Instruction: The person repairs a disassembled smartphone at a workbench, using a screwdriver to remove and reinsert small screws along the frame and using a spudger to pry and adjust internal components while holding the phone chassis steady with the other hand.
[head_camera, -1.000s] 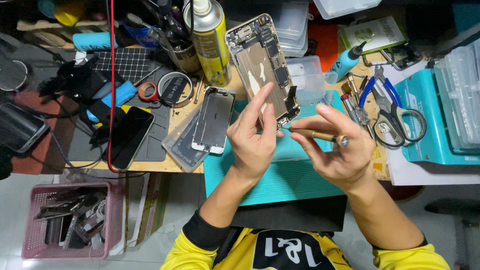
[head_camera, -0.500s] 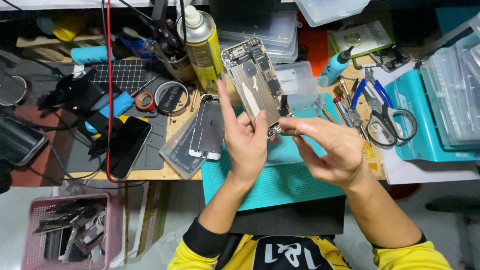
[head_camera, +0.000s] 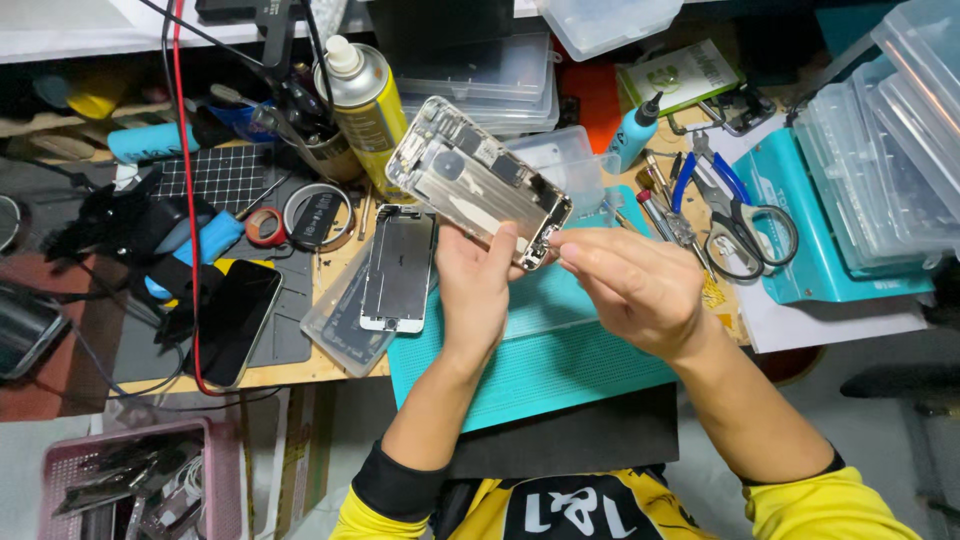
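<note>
My left hand grips an opened phone body by its lower end, holding it tilted above the bench with its inner parts facing me. My right hand is just right of it. Its pinched fingertips touch the phone's lower right corner. Whether anything thin sits between those fingers is hidden. Both hands hover over a teal work mat. A detached screen panel lies left of my left hand on a clear tray.
A black phone lies at the left front edge. A yellow spray can, tape rolls and a blue bottle stand behind. Pliers and scissors, a teal box and clear cases crowd the right. A pink basket sits below left.
The phone body has swung from nearly upright to tilted with its top to the left. My right hand has risen to its lower corner, and the thin brown tool it held no longer shows.
</note>
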